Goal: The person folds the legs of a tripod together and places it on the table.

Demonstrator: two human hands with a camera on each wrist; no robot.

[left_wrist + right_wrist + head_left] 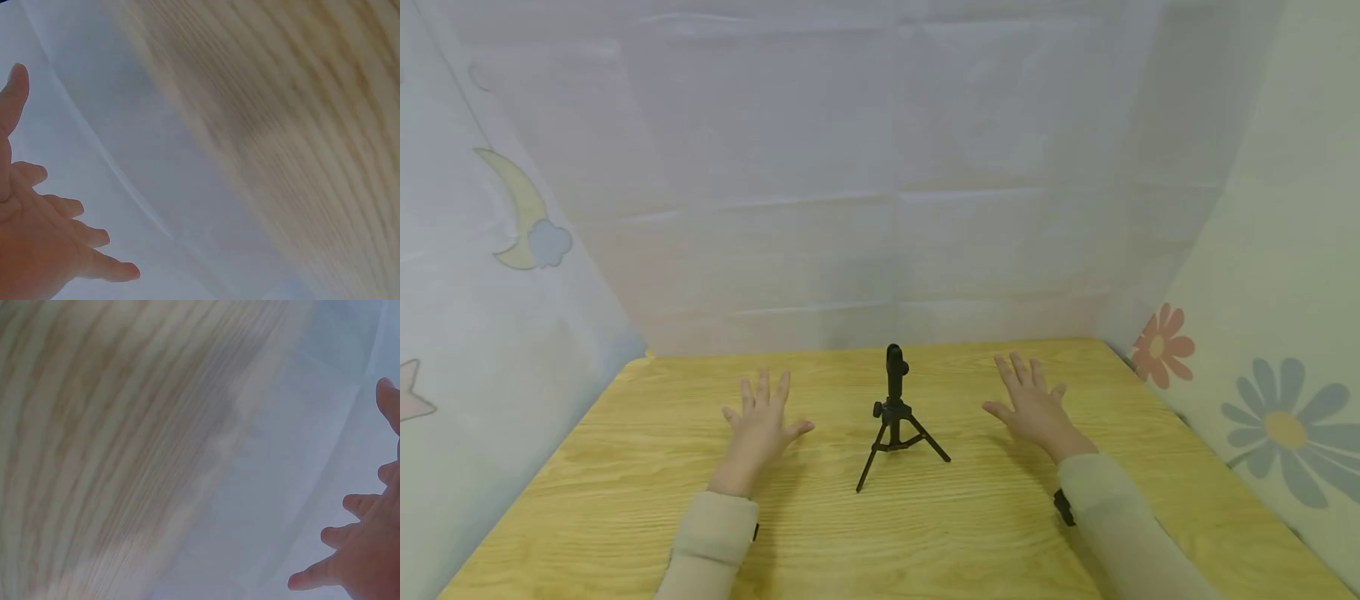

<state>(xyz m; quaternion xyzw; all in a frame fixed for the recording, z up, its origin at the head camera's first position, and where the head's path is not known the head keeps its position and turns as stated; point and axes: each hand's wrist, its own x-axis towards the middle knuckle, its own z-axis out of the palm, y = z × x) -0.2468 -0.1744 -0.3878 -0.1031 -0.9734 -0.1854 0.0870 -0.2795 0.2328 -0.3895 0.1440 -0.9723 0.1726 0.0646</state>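
Standing on one wooden table (pixel 820 542), one black tripod (pixel 895 408) is between two hands, apart from both. To its left, the left hand (pixel 758 429) spreads all five digits; to its right, the right hand (pixel 1033 412) spreads five too. The left wall (pixel 490 333) shows one yellow moon (pixel 523 196); the right wall (pixel 1262 275), two flowers: one red flower (pixel 1157 346) farther, one blue flower (pixel 1285 429) nearer.

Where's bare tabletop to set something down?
The wooden table is bare between the sleeves, nearside of the black mini tripod; behind it, to the back wall; and left of the left hand. Crowded: mid-table, where the tripod stands between that hand and the right hand.
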